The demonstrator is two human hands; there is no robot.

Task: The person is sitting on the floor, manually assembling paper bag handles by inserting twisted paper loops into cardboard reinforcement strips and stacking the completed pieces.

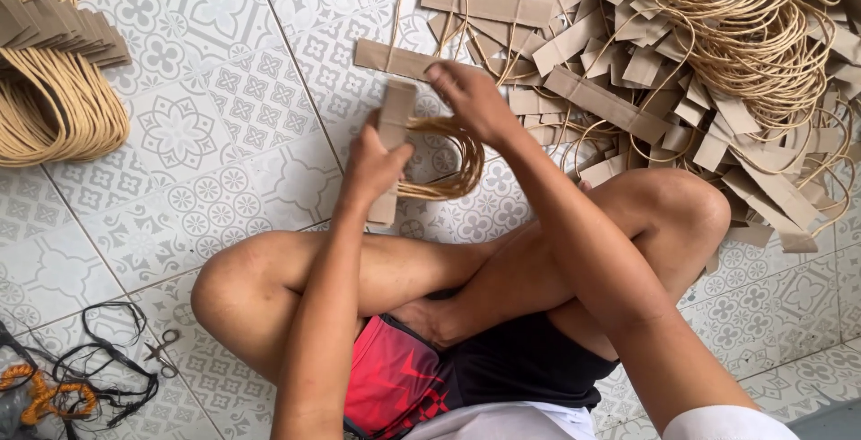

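Near the upper middle of the frame, the left hand (375,164) grips a stack of handles (393,148), thumb and fingers pressed on the brown cardboard strips. The stack's long axis runs almost straight up and down the frame, leaning slightly right at the top. Its tan twisted-paper cord loops (453,166) fan out to the right and curve downward. The right hand (471,99) rests its curled fingertips on the top of the stack, touching the strips where the cords leave them; whether it pinches anything I cannot tell.

Just above lies a single flat strip (395,59), pointing left to right. A loose heap of the same strips and cords (708,63) fills the upper right. A tidy bundle (49,72) lies at the upper left. Everything sits on a patterned grey-white tile floor (206,126), smooth and glossy. Small scissors (161,353) and black cords (99,377) lie at the lower left.
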